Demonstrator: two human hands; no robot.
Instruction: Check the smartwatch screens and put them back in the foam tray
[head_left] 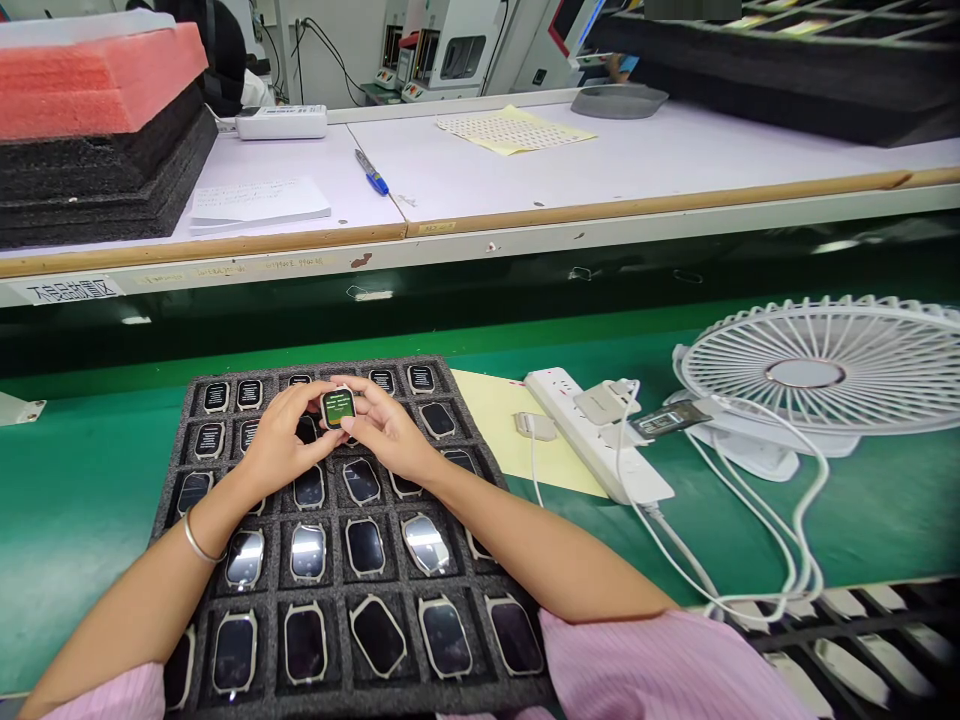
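Note:
Between my two hands I hold a smartwatch body (338, 408) without a strap, its screen lit green with lines of text. My left hand (289, 432) grips its left edge with fingers closed. On the other side, my right hand (386, 428) pinches the right edge, the thumb at the screen's lower corner. Both hands are above the back part of a dark grey foam tray (274, 598). Watch bodies lie face up in its compartments. Several in the back rows show white text, while nearer ones, like this watch (365, 546), have dark screens. My hands and forearms hide some compartments.
To the right are a white power strip (570, 420) with chargers, loose white cables (806, 520) and a white fan (817, 370). A second tray (862, 650) sits at the lower right. The shelf behind holds foam blocks (97, 120), paper (259, 203) and a pen (371, 172).

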